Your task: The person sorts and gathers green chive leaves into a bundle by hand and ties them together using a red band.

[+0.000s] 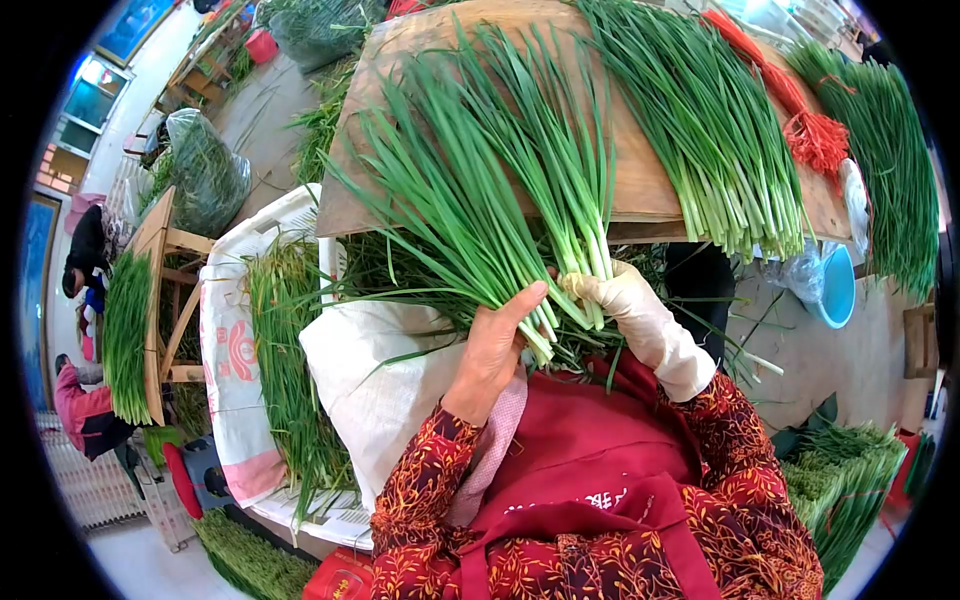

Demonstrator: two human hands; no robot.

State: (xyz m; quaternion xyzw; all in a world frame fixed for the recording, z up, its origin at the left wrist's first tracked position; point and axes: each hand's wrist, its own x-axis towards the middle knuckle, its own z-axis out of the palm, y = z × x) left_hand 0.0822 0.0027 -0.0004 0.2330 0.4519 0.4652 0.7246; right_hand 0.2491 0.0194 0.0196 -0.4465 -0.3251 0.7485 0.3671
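Observation:
My bare left hand (492,352) is closed round a bunch of long green stalks (470,210), its thumb across their pale lower ends. Close beside it, my right hand (640,325), in a whitish glove, grips a second, smaller bunch (570,190) near its white ends. The leaves of both bunches fan up and away over the edge of the wooden board (640,190). Under my hands lie loose green leaves, partly hidden by my arms and the bunches.
A larger pile of stalks (710,140) and red ties (815,135) lie on the board. At left are a white crate (330,262) of leaves and a white sack (370,350). A blue basin (838,287) stands at right. Two people (85,410) (88,250) are far left.

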